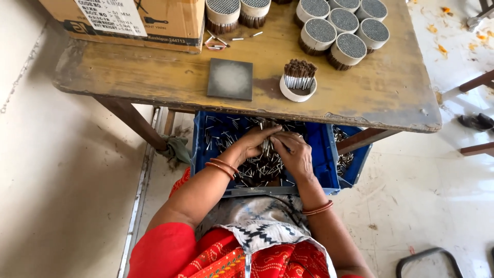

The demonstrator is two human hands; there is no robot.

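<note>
my left hand [254, 143] and my right hand [293, 152] meet inside the blue crate [321, 154], which sits on my lap, under the near edge of the wooden table [154, 72]. both hands are curled, fingers closed together on a small bunch of thin metal sticks [266, 146] standing between them. many loose sticks [257, 172] lie in the crate around them. above the crate, on the table, a white cup of sticks [298, 82] stands beside a grey square plate [230, 79].
</note>
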